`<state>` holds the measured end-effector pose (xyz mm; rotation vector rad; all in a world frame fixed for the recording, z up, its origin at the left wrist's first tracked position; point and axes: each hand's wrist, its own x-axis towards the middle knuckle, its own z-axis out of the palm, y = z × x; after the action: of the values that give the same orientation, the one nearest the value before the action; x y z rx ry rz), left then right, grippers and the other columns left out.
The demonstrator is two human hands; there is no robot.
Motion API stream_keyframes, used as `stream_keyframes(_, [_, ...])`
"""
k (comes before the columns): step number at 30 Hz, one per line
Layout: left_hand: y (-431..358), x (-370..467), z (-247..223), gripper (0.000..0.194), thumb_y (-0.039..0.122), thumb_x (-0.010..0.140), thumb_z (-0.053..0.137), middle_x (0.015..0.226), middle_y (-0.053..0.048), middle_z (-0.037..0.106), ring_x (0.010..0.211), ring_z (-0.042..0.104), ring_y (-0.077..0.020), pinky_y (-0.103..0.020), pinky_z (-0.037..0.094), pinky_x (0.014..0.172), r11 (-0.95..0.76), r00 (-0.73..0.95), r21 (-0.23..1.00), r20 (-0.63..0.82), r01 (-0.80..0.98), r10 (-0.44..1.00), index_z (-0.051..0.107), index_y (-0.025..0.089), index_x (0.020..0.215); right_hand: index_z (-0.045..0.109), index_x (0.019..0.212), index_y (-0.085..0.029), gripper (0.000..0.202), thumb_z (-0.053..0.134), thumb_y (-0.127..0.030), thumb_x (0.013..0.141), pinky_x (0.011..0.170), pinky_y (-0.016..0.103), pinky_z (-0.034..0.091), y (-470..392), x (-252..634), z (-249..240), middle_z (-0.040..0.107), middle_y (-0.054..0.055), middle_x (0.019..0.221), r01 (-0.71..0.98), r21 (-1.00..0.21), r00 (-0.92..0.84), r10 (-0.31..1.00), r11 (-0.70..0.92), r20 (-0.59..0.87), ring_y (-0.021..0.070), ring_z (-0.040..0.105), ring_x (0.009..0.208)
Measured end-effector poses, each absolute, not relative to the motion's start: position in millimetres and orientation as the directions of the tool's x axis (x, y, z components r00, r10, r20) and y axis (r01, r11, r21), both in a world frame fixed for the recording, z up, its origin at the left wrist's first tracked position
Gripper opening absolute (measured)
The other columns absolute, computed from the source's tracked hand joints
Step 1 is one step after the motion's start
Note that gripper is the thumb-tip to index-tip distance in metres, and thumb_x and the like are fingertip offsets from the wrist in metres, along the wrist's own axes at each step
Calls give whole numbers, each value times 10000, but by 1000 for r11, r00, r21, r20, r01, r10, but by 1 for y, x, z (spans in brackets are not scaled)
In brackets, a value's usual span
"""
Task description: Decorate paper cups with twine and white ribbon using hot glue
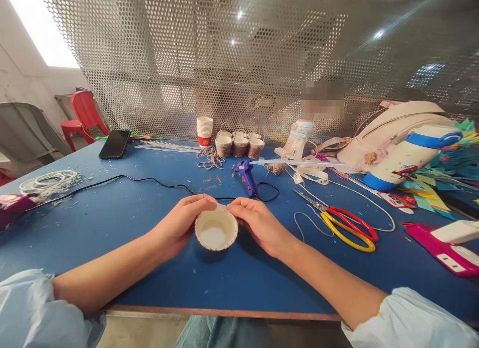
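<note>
A small white cup with a patterned, twisted-looking rim is held above the blue table, its open mouth facing the camera. My left hand grips its upper left edge, thumb along the rim. On the upper right side, my right hand pinches the same cup, fingers partly hidden behind it. A blue glue gun with a long clear stick stands just beyond my hands. Scissors with red and yellow handles lie to the right.
Behind are wrapped cups, stacked paper cups, twine and a phone. A bottle, pink bag and magenta power strip occupy the right. A black cable crosses the table; white cord lies left.
</note>
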<state>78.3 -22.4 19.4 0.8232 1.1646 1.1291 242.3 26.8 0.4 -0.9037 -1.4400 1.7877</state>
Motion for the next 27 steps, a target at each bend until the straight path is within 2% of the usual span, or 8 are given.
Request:
stream_keyframes(5, [-21, 75, 27, 182, 291, 590, 690, 582, 23, 535, 509, 457, -96, -225, 321, 483, 295, -14, 936, -303, -194, 953, 591, 154, 656, 604, 713, -176, 328, 752, -468, 693, 645, 270, 371, 25, 242, 1, 583, -21, 676, -67, -985, -577, 812, -160, -92, 119, 486, 644])
stream_keyframes(12, [-16, 69, 26, 189, 301, 589, 690, 561, 20, 511, 519, 424, -90, -230, 299, 495, 271, 23, 955, -270, -117, 962, 588, 143, 567, 608, 708, -174, 342, 749, -485, 683, 632, 265, 361, 25, 242, 2, 583, -18, 674, -52, -988, -564, 820, -147, -92, 117, 475, 642])
stream_keyframes(22, [-3, 70, 15, 177, 292, 563, 664, 530, 18, 522, 491, 430, -87, -234, 298, 484, 314, 10, 942, -315, -115, 949, 609, 126, 545, 596, 659, -167, 389, 834, -462, 570, 600, 260, 396, 34, 237, -2, 586, -25, 624, -86, -951, -564, 802, -296, -199, 110, 500, 593])
stream_keyframes(27, [-3, 71, 11, 180, 293, 574, 662, 536, 15, 518, 488, 429, -92, -236, 301, 481, 293, 17, 950, -293, -112, 956, 586, 133, 540, 604, 657, -165, 378, 822, -468, 592, 584, 257, 395, 35, 237, -5, 593, -23, 610, -86, -941, -596, 774, -327, -214, 105, 507, 573])
